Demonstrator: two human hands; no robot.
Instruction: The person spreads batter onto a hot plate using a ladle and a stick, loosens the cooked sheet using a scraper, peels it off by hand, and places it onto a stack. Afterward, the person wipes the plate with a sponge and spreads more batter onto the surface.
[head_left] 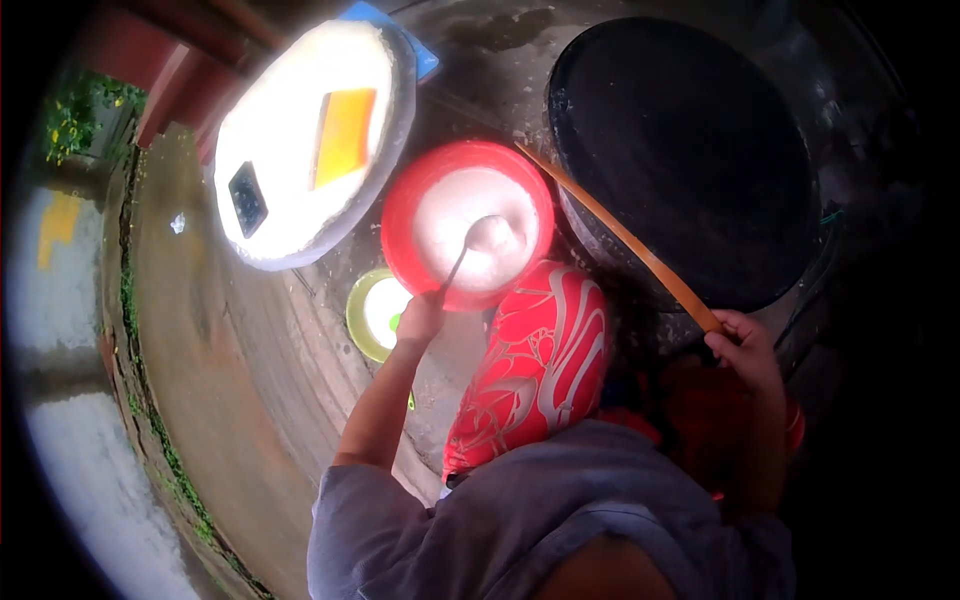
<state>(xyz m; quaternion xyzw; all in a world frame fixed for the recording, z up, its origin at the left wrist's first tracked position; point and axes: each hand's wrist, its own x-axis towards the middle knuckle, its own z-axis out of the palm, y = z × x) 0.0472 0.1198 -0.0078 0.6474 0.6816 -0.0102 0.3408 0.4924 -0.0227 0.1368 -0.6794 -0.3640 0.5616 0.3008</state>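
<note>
My left hand is closed around the handle of a ladle. The ladle's bowl rests in white liquid inside a red basin. Between the thumb and fingers of my right hand is one end of a long flat wooden stick. The stick slants up and left along the near edge of a large round black griddle, its far tip close to the basin's rim. I cannot tell whether the stick touches the griddle.
Left of the basin stands a smaller green bowl with white contents. A big round white surface, overexposed, carries a yellow-orange rectangle and a dark rectangular object. Something blue shows behind it. My red-patterned trouser leg is beside the basin.
</note>
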